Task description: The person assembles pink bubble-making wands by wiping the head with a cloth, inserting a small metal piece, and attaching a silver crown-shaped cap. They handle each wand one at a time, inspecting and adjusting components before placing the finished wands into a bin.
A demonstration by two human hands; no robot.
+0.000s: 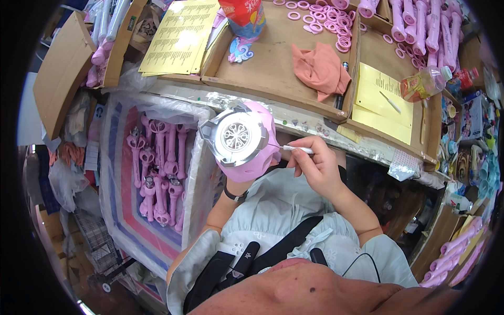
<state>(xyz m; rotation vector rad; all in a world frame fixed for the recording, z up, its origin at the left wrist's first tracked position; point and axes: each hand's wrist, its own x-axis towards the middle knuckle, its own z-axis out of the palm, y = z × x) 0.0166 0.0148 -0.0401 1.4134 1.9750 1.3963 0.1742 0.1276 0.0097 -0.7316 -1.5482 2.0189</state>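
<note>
A round toy head (251, 139), pink with a shiny silver ring and a flower-patterned disc on its face, is held up over my lap. My left hand (239, 186) grips it from below and behind, its fingers mostly hidden by the toy. In a pinch between thumb and fingertips, my right hand (318, 165) has a thin white-handled tool (300, 149). The tool's fine dark tip points left and meets the toy's pink side; whether it is a brush or a pick I cannot tell.
Pink toy wands (160, 163) lie in a plastic-lined box to my left. On the bench are cardboard trays (273, 86), pink rings (328, 21), a salmon cloth (321, 68), yellow printed sheets (181, 37) and a drink bottle (425, 84). More wands (451, 252) lie at right.
</note>
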